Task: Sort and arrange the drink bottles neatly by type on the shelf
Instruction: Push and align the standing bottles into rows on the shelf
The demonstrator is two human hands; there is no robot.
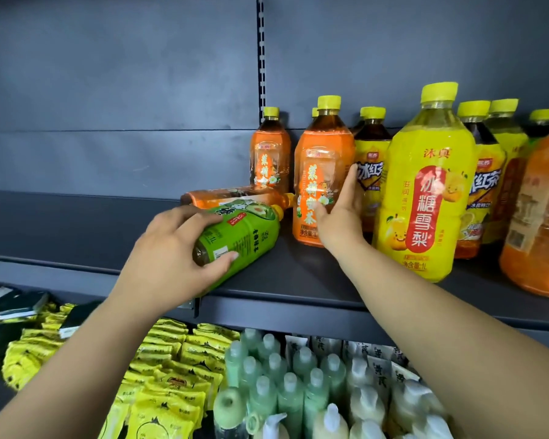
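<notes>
Left hand [171, 248] is wrapped around a glossy green plastic bottle [241, 239] lying mid-frame on the shelf [298, 280], while the right hand [339, 213] grips an upright orange-label bottle [317, 179].

At 3 o'clock the large orange bottle [539, 217] is cut by the frame edge; its cap is out of view. The lying orange bottle [232, 195] is half covered by the green bottle [244, 236] at its 6 o'clock, whose base end sits partly under the left hand [171, 258]. Behind the front orange bottle [317, 172] only a cap [314, 111] shows. The right hand [339, 217] masks part of the black tea bottle [370, 172]. At 6 o'clock the pump bottles [298, 375] are blurred and cropped; at 9 o'clock the dark items [10, 304] cannot be identified
</notes>
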